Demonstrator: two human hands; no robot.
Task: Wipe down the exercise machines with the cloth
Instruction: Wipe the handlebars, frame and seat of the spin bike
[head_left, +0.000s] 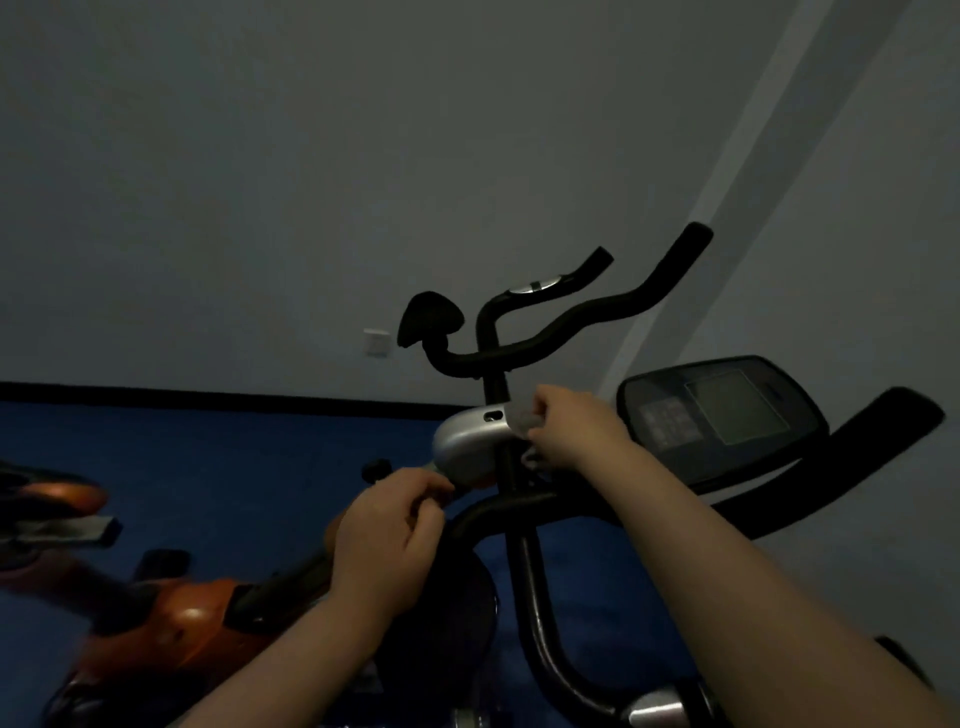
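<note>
1. In the centre of the frame I see my right hand (566, 431) at the upright post of the black exercise bike (524, 551). Its fingers are curled around a small pale cloth (524, 423), which is bunched and only partly visible beside the silver housing (467, 447).
2. My left hand (392, 530) is lower, a little left of centre, with its fingers curled near the lower edge of that housing. Whether it holds a part of the cloth or a part of the machine, I cannot tell; the room is too dark.
3. The cloth looks thin, soft and light. I judge it will fold easily and can slip out, so it is better to keep it gathered in the palm with the fingers behind it.
4. The bike frame is stiff and seems heavy, so I think it will not move under pressure. The post and the curved handlebar (571, 322) are round tubes; wrapping the cloth around them should clean better than flat pushing.
5. The console (722, 415), right of centre, has a screen; I would wipe it gently.
6. An orange machine (171, 623) stands at the lower left on the blue floor (234, 467).
</note>
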